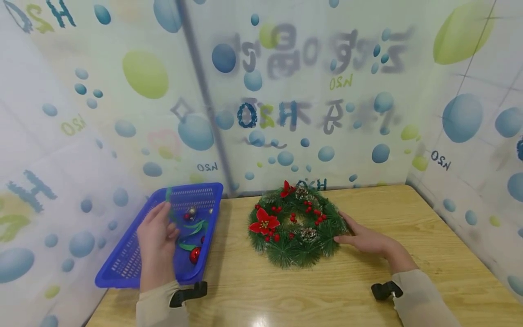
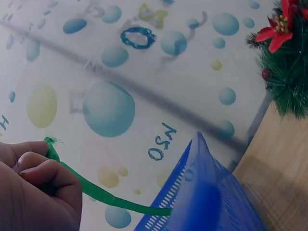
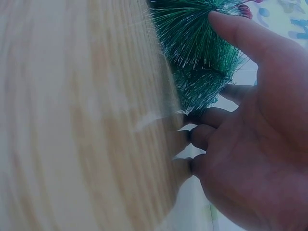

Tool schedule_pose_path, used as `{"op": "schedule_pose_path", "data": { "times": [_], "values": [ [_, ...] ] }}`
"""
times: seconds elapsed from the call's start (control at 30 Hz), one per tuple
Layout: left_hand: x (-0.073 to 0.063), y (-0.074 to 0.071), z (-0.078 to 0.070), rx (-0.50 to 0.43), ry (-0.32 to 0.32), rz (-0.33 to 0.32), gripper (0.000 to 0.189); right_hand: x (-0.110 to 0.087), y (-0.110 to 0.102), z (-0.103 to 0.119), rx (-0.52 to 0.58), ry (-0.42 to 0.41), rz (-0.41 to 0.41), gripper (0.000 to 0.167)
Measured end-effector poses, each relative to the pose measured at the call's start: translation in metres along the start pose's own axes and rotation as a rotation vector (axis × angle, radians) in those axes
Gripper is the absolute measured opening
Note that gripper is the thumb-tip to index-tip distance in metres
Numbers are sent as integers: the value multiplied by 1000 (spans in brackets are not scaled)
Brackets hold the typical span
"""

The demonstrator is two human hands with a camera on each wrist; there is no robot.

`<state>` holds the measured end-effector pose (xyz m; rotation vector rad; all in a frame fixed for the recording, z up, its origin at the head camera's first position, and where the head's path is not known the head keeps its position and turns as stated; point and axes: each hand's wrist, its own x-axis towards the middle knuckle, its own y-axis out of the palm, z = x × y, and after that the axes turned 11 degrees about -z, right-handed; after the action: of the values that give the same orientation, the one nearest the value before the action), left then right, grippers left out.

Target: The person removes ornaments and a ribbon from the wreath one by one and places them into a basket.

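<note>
In the head view my left hand (image 1: 157,236) is raised over the blue plastic basket (image 1: 216,222). Its thumb and fingers pinch the frayed end of a green ribbon (image 2: 103,195), which runs down into the basket. A green wreath (image 1: 282,254) lies on the table, trimmed with red poinsettia flowers (image 1: 263,222), red berries and pine cones (image 1: 308,234). Against its right edge rests my right hand (image 1: 365,238), fingers spread. In the right wrist view the thumb (image 3: 240,31) touches the needles, and the other fingertips lie low beside the wreath at the tabletop.
Inside the basket are a shiny red ball (image 1: 195,255), a smaller golden ornament (image 1: 191,211) and more green ribbon (image 1: 198,227). The wooden table (image 1: 408,218) is walled on its back and sides by a patterned curtain (image 1: 286,150).
</note>
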<state>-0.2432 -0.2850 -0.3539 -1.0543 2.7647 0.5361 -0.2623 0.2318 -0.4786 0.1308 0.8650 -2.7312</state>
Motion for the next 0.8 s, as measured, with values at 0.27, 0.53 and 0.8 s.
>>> {"op": "schedule_pose_path", "data": {
  "times": [0.27, 0.53, 0.8],
  "values": [
    [9, -11, 11, -1, -2, -37, 27, 2, 0, -2, -8, 13, -2, 106],
    [12, -18, 6, 27, 40, -89, 22, 3, 2, -2, 3, 11, 7, 106],
    [18, -23, 6, -77, -40, -102, 14, 3, 0, -2, 7, 13, 10, 105]
  ]
}}
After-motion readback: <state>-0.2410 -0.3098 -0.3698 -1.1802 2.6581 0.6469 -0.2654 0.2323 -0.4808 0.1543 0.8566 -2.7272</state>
